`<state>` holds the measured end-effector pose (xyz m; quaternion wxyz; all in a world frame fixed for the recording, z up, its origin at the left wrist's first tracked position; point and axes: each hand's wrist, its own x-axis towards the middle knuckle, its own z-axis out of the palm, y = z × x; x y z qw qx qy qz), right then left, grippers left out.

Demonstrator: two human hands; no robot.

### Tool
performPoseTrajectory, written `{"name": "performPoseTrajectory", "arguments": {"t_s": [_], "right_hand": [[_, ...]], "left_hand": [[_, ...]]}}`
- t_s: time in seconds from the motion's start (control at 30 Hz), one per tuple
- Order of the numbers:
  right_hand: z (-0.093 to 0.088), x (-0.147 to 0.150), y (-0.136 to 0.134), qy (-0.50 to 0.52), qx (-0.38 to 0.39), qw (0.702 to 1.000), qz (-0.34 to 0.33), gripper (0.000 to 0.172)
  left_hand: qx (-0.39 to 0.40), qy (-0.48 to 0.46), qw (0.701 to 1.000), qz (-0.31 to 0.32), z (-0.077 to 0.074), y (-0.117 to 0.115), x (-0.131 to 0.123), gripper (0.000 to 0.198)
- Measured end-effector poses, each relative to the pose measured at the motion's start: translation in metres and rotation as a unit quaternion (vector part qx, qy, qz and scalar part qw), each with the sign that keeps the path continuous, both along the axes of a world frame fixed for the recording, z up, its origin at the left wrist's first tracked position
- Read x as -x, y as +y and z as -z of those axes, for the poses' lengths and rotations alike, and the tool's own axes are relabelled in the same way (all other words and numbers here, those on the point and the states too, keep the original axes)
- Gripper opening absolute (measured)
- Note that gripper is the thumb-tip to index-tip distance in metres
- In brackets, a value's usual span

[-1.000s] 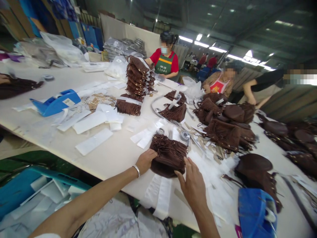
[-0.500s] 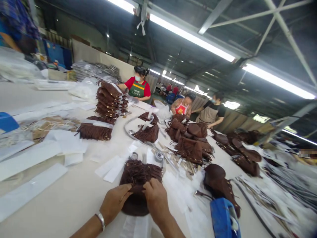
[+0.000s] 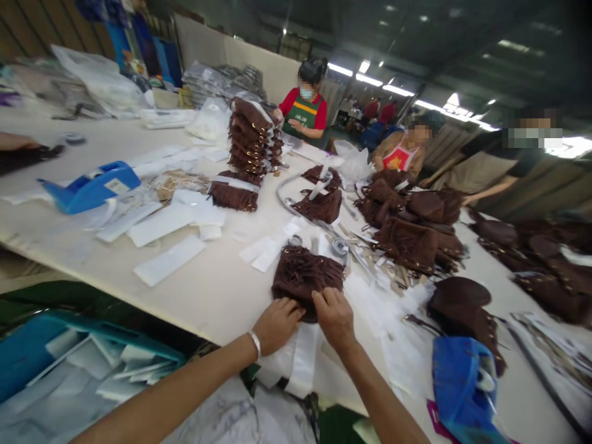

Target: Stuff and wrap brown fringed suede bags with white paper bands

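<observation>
A brown fringed suede bag lies on the white table in front of me. My left hand, with a silver bracelet at the wrist, is closed on the bag's near edge. Close beside it, my right hand pinches the same edge with bent fingers. White paper strips lie under my wrists at the table's front edge.
A stack of fringed bags stands mid-table, and more brown bags are heaped to the right. Two blue tape dispensers, white paper sheets and a blue bin lie around. Other people work at the far side.
Both hands have come together from the bag's sides onto its near edge. The camera swung up and back down.
</observation>
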<state>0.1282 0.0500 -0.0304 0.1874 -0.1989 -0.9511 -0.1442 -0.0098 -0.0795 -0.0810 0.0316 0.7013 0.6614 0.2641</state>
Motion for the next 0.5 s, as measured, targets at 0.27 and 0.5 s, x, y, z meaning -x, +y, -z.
{"name": "performPoseTrajectory", "arguments": {"t_s": [0.27,0.5], "right_hand": [[0.033,-0.014,-0.018,-0.022,-0.035,0.998,-0.048,0.012],[0.049,-0.009,-0.020,-0.017,-0.034,0.999,-0.038,0.012]], "left_hand": [[0.028,-0.002,1.000,-0.006,0.009,0.011,0.020,0.022],[0.004,0.021,0.998,0.051,0.018,-0.007,0.018,0.030]]}}
